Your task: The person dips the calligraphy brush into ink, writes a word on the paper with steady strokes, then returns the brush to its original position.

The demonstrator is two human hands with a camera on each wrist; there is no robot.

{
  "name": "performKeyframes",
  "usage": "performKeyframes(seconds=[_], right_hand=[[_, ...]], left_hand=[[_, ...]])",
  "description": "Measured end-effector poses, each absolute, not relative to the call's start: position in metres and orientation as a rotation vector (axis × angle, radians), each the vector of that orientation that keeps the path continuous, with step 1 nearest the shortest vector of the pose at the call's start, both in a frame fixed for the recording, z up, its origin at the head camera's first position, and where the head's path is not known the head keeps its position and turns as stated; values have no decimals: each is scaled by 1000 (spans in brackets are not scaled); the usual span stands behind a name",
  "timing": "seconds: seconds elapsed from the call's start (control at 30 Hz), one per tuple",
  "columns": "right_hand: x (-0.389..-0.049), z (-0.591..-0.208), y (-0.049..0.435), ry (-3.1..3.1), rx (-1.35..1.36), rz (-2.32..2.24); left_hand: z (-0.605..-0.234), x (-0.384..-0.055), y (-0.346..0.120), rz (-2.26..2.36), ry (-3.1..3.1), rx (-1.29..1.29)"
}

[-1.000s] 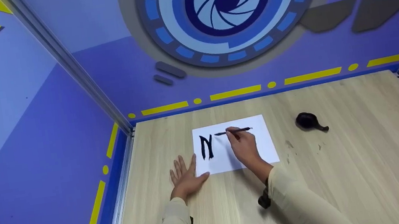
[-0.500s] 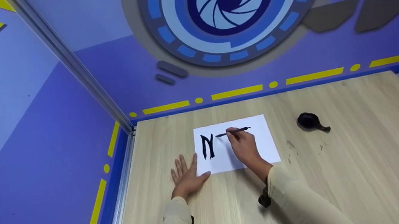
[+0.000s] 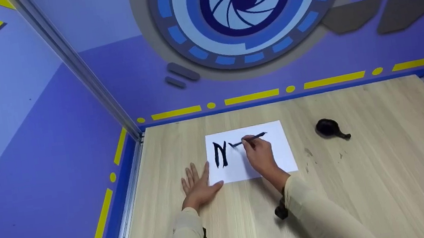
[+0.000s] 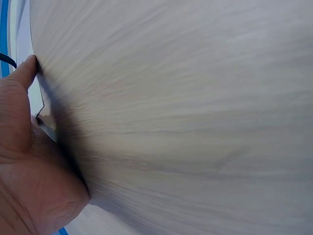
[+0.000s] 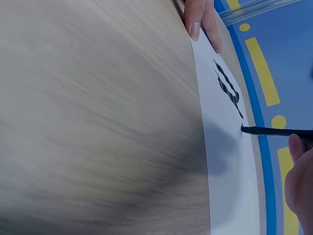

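Note:
My right hand (image 3: 260,155) pinches a dark writing brush (image 3: 254,137) over a white sheet of paper (image 3: 243,172). The brush tip meets the sheet at a short black stroke, right of a bold black N-like mark (image 3: 220,154). In the right wrist view the brush (image 5: 279,131) reaches in from the right, its tip on the paper (image 5: 215,147). My left hand (image 3: 200,188) lies flat with fingers spread, thumb and index finger at the sheet's lower left edge. The left wrist view shows this hand (image 4: 29,156) resting on the wood, beside the paper's edge.
A small black dish with a handle (image 3: 327,128) sits on the wooden table (image 3: 385,161), right of the sheet. Dark smudges (image 3: 309,155) mark the wood between them. Blue and purple panels (image 3: 108,79) enclose the table at the back and sides.
The brush tip has moved slightly down and right, and a short black stroke now shows under it. The brush tilts more, its rear end higher. My left hand stays where it was.

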State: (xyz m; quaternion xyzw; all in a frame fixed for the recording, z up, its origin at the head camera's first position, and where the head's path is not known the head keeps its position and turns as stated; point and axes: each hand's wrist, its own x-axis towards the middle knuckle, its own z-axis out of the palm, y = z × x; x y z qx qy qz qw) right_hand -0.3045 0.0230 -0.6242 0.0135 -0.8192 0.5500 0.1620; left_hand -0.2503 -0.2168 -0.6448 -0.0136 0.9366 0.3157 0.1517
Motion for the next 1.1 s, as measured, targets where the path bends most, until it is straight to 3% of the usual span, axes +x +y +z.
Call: performKeyframes(seconds=[1.1], right_hand=[[-300,-600,38,-2281,-51,1662]], left_hand=[[-653,-253,-217,841,2713,-43]])
